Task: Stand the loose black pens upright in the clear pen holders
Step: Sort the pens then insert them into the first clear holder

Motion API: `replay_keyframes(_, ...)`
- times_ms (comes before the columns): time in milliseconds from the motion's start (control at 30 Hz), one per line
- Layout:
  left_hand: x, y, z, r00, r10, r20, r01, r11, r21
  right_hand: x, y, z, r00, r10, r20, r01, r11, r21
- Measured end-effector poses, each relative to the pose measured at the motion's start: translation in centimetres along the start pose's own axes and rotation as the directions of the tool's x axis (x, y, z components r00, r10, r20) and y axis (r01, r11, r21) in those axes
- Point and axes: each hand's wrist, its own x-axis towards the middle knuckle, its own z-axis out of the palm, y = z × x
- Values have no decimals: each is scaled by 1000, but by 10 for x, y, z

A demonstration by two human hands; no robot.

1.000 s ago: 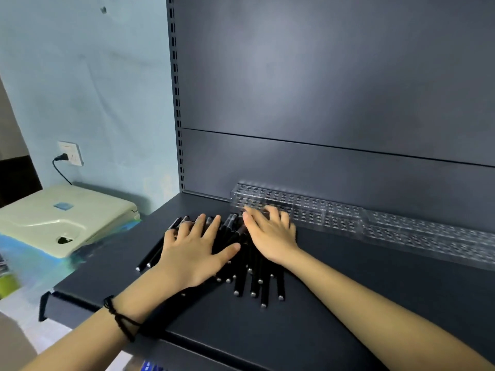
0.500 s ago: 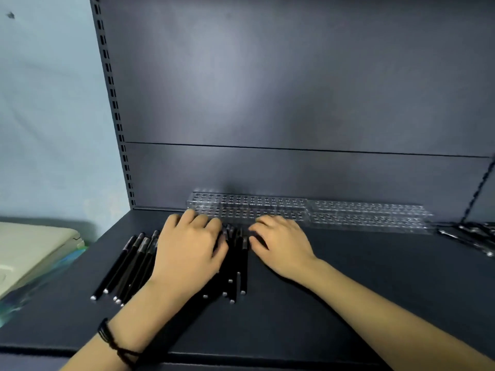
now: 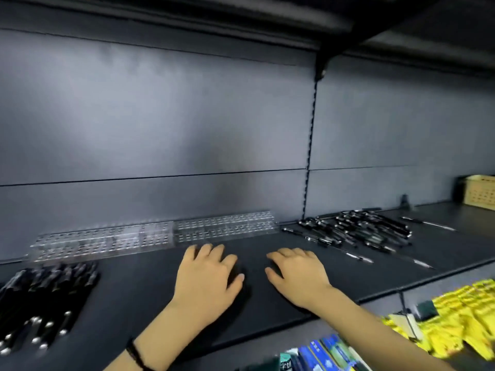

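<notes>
Two clear pen holders with rows of small holes stand side by side against the shelf's back panel, the left holder [image 3: 107, 239] and the right holder [image 3: 225, 226]; no pens stand in them. A pile of loose black pens [image 3: 45, 298] lies flat at the left of the dark shelf. A second pile of black pens [image 3: 356, 228] lies at the right. My left hand [image 3: 209, 279] and my right hand [image 3: 297, 274] hover palm down over bare shelf in front of the right holder, fingers relaxed, holding nothing.
The dark shelf [image 3: 150, 303] ends in a front edge below my forearms. Yellow packets [image 3: 460, 319] and blue packs [image 3: 324, 352] sit on a lower level at the right. A yellow basket [image 3: 479, 192] stands at the far right. An upper shelf hangs overhead.
Both hands left the left pen pile and moved right along the shelf; the view swung right, bringing the second pen pile and the lower goods into sight.
</notes>
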Motion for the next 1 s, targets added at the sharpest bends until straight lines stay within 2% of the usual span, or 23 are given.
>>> replay_keyframes(133, 22, 68, 15, 997, -12, 76, 13, 1000, -14, -35, 82, -7, 997, 70, 37, -69, 997, -29)
replay_keyframes(267, 45, 147, 21, 997, -22, 69, 25, 998, -50, -65, 171, -12, 998, 50, 42, -50, 999, -21)
replay_keyframes(567, 91, 263, 21, 998, -53, 35, 57, 988, -144, -69, 273, -1, 999, -24, 33, 21, 997, 79)
replay_keyframes(767, 147, 299, 33, 999, -14, 47, 19, 993, -114, -37, 323, 14, 999, -35, 6, 34, 992, 126)
replay_keyframes(1000, 216, 301, 57, 999, -12, 44, 15, 998, -65, 19, 378, 26, 998, -28, -48, 36, 984, 175)
